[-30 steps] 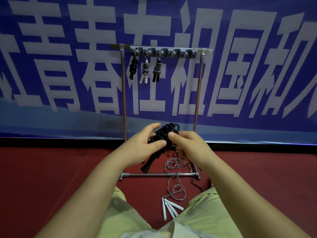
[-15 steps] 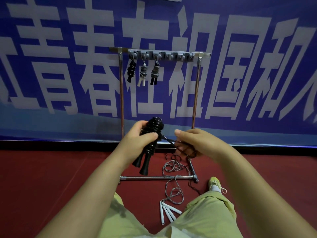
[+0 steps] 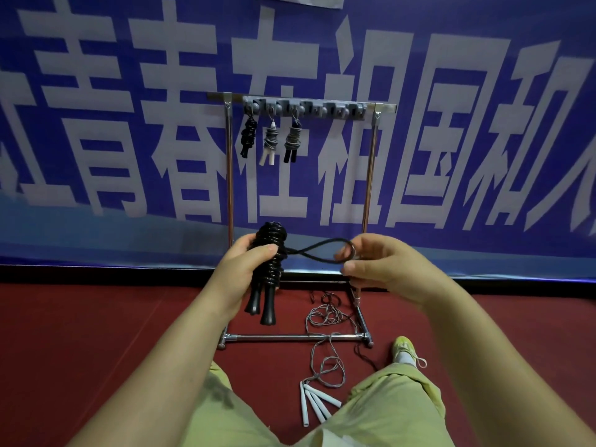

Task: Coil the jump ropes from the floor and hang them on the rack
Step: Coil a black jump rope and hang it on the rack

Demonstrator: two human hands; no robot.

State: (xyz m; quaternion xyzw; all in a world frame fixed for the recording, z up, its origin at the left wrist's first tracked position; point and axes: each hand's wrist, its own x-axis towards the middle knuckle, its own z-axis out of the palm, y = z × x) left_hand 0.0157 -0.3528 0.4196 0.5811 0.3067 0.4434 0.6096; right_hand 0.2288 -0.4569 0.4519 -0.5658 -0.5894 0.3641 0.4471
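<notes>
1. The left hand (image 3: 240, 272) has its fingers wrapped round the black jump rope (image 3: 271, 269), a tight bundle with cord wound over the two handles, which stick out below. It looks light, and the wound part should be firm enough to grip there without it slipping apart.
2. From the bundle a leftover loop (image 3: 322, 253) of cord runs right in a figure-eight; it is limp and probably springy (likely to untwist if let go).
3. The right hand (image 3: 383, 269) pinches the loop's far end between thumb and fingers. That loop seems the part to hook on.
4. Behind, the rack (image 3: 369, 188) carries three coiled ropes on its left hooks; the hooks to their right are free.
5. On the floor (image 3: 96, 333), a grey rope (image 3: 325, 317) with white handles lies loose, draped over the rack's base bar.
</notes>
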